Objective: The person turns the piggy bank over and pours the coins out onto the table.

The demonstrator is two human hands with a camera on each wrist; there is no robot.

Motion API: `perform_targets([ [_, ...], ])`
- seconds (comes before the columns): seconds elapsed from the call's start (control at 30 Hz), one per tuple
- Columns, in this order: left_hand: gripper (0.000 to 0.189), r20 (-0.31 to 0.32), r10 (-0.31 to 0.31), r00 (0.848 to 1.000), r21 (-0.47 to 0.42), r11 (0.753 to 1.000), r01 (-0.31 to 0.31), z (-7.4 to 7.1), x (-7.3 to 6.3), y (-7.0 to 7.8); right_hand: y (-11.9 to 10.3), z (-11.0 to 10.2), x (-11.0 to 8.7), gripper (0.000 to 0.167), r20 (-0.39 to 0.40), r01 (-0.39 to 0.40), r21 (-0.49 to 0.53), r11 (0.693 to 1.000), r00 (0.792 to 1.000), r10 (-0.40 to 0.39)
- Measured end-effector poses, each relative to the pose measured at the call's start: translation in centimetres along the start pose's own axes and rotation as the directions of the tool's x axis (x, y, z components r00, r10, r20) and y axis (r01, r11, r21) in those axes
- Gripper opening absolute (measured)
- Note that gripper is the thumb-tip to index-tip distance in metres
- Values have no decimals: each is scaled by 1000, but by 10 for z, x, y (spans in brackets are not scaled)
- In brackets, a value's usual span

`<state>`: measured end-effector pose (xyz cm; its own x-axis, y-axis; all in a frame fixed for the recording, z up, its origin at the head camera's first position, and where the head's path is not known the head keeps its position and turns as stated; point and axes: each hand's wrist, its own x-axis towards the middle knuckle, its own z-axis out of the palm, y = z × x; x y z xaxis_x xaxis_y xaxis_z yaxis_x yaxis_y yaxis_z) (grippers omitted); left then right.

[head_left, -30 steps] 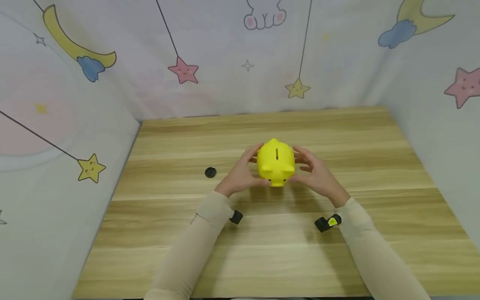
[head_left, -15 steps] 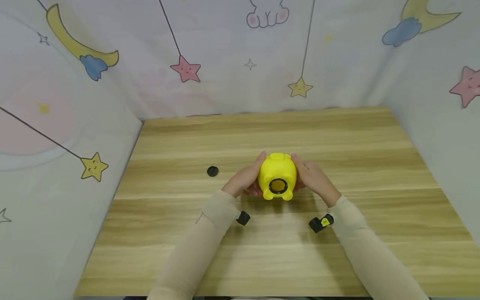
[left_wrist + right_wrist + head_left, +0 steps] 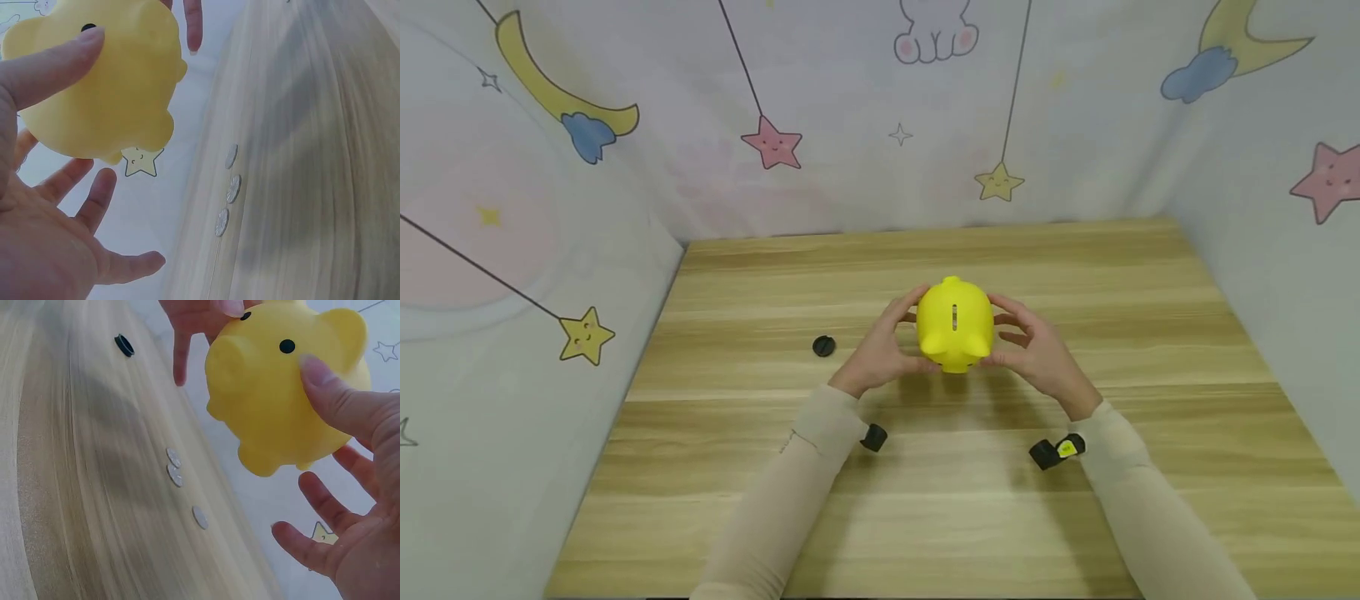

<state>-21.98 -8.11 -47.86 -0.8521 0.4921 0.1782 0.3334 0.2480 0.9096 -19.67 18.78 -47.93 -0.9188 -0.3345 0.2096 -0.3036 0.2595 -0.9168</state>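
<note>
A yellow piggy bank (image 3: 958,343) is held above the table between both hands, its coin slot upward and snout toward me. My left hand (image 3: 878,354) grips one side, thumb (image 3: 59,72) near an eye. On the opposite side, my right hand (image 3: 1037,354) grips it, thumb (image 3: 331,387) below the other eye. Other fingers of each hand are spread around its back and underside. Three silver coins lie on the wood below, such as this coin (image 3: 233,189) in the left wrist view; the head view does not show them. A round black plug (image 3: 823,346) lies left of the hands.
The wooden table (image 3: 970,517) meets a pale wall cloth (image 3: 842,192) at the back, printed with stars and moons. Similar cloth stands at both sides. A black wrist camera (image 3: 874,437) sits by the left cuff, another camera (image 3: 1045,454) by the right.
Half a second ago the piggy bank was tipped so its round bottom opening faced me. Both hands have since turned it back slot-up, much as it was one second ago. The plug stays put.
</note>
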Motion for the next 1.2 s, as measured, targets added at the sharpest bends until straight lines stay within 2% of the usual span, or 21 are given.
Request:
perform_targets([
  [0.3,108,2,-3,1000,2,1000,3,0,3,2,3,0,0,82,0,9,-9,1000,1000,-9],
  [0.57,109,22,-38,999,-14,999,38,0,1,0,8,3,-1,81,25,-21,17,1000,999,20],
  [0.73,107,31,-89,996,-14,996,90,1,0,-2,8,3,-3,79,44,-30,37,999,999,28],
  [1.0,103,83,-172,982,-3,985,173,7,-7,-15,20,8,-11,79,100,-158,48,986,983,152],
  [1.2,102,118,-208,971,-11,977,211,15,-13,-23,32,13,-19,80,121,-188,40,981,976,182],
])
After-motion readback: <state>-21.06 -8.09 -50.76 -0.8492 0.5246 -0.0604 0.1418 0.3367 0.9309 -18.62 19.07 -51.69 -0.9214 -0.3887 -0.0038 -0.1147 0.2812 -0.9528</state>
